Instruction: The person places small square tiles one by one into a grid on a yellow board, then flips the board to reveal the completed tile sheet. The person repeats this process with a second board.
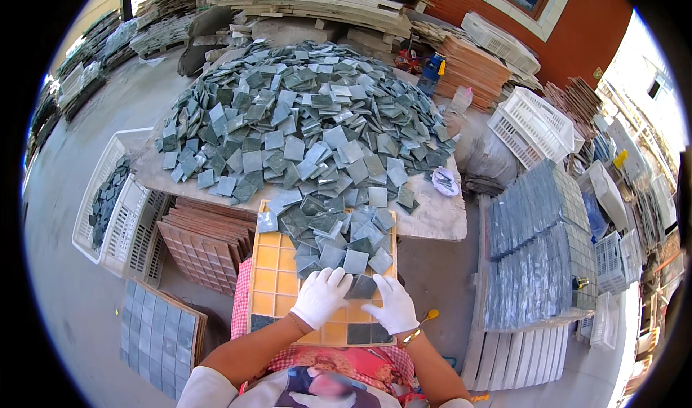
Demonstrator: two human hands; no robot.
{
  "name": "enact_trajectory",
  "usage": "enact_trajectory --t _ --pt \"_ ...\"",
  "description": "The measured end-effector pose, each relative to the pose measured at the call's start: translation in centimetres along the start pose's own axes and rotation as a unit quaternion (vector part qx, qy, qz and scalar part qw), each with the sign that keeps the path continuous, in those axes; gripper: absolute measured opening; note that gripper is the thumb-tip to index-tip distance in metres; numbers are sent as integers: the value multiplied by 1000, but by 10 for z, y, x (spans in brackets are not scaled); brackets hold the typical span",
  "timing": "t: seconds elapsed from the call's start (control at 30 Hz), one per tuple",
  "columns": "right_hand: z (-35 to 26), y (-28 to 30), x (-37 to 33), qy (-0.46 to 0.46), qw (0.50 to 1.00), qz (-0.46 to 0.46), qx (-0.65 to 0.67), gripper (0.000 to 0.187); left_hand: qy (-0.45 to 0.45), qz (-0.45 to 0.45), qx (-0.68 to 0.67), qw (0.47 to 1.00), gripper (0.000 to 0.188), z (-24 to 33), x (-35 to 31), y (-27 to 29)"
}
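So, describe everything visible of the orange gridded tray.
The tray has pale ribs marking orange square cells and a light, wood-like rim. It sits before the person. Loose greyish tiles cover much of its far half; dark tiles fill some near cells. The gloved left hand and right hand are over its near half.

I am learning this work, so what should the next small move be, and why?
Perhaps set the tile between the left hand and right hand into the yellow cell just below it in the picture: both hands are at this tile, that cell is bare, and dark tiles already fill nearby cells.
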State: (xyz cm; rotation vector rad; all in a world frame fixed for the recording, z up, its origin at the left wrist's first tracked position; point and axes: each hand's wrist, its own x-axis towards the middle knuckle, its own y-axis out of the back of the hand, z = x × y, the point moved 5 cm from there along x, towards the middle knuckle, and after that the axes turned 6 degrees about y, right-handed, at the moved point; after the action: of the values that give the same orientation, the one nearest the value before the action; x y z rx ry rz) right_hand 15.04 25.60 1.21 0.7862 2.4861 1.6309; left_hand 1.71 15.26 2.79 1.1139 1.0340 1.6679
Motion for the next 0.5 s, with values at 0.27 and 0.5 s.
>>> enact_trajectory --t 0.27,0.5 --pt "-6 12 -2 37 998 46 37 42 12 19 -64 998 44 -18 -15 26" --pt "-28 -13 -6 66 989 -85 98 25 33 -104 -119 987 55 -44 -105 34"
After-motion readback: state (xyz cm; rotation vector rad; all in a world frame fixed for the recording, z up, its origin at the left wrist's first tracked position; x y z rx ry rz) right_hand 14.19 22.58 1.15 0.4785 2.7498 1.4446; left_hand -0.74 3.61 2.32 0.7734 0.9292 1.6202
